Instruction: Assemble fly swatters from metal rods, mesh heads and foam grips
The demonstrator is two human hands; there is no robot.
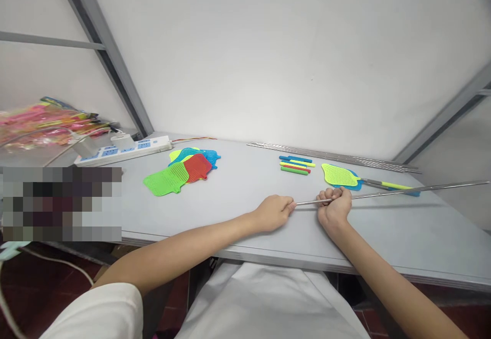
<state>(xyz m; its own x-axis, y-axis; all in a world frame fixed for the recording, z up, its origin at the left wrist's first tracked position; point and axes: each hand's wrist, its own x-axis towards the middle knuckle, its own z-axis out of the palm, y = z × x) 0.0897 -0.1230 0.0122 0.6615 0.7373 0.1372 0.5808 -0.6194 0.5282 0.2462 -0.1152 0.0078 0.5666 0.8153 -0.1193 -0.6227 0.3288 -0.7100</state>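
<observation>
A thin telescopic metal rod (422,189) stretches from the middle of the table toward the right edge, held just above the surface. My left hand (274,212) is closed around its left end. Farther along, my right hand (335,207) has its fingers curled round the same rod, palm turned up. Just behind the right hand lie a yellow fly swatter (340,176) and a blue one beneath it. Several coloured handle sleeves (294,164) rest beyond my hands. To the left is a spread pile of loose swatter heads, with a green head (166,179) and a red head (197,167) among them.
More metal rods (330,153) lie along the wall at the back. A white power strip (126,151) with plugs sits at the back left, near plastic-wrapped colourful goods (46,124). A blurred-out patch covers the left edge. Grey frame posts (111,58) flank the table.
</observation>
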